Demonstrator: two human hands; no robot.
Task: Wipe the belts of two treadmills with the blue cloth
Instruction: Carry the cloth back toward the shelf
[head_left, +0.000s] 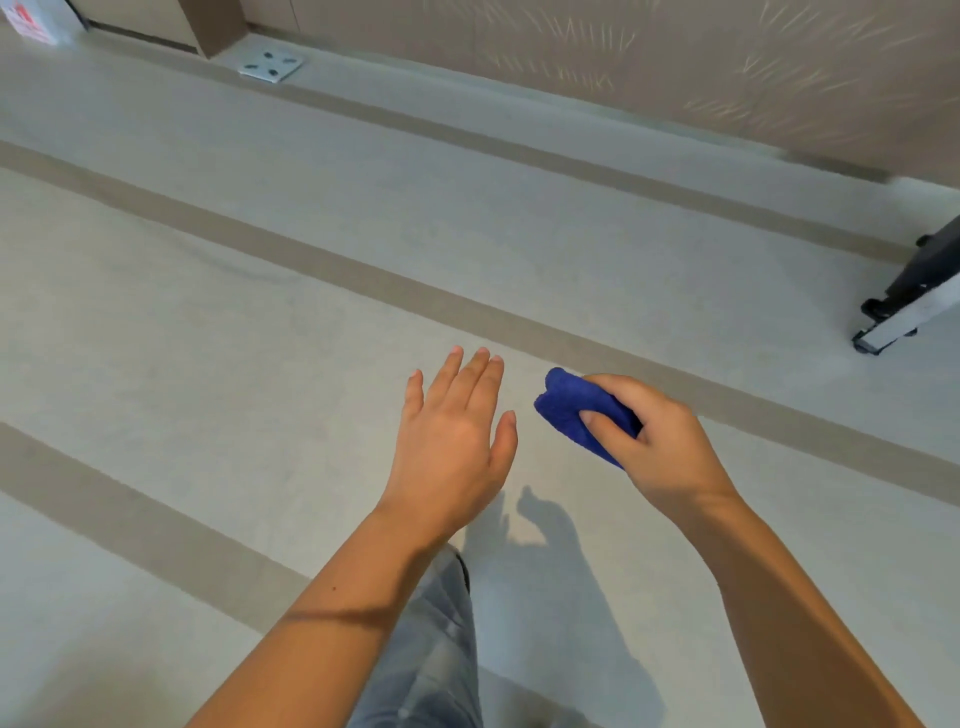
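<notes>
Right hand (662, 447): fingers and thumb curled round the blue cloth (569, 410), which is bunched into a wad and projects to the left of the knuckles, held in the air above the floor. Left hand (452, 434): flat, back of the hand upward, fingers straight and close together, thumb slightly out, holding nothing. The two hands are near each other but apart, with the cloth between them and not touching the left hand. Both forearms are bare and run in from the near edge. Between them, lower down, is a leg in light grey-blue jeans (431, 654). Shadows of both hands fall on the floor (208, 338) just near of the hands. The floor is pale grey, crossed by several tan stripes running diagonally from near left to far right. At the right edge, well apart from the hands, is the end of a treadmill frame (914, 299): dark upper part, light-grey side rail, small dark wheels on the floor. Its belt cannot be told apart. At far left a flat square scale (270, 65) lies on the floor beside the base of a tan patterned wall (675, 57). A red-and-white sign (31, 21) shows in the far left corner, its wording illegible.
</notes>
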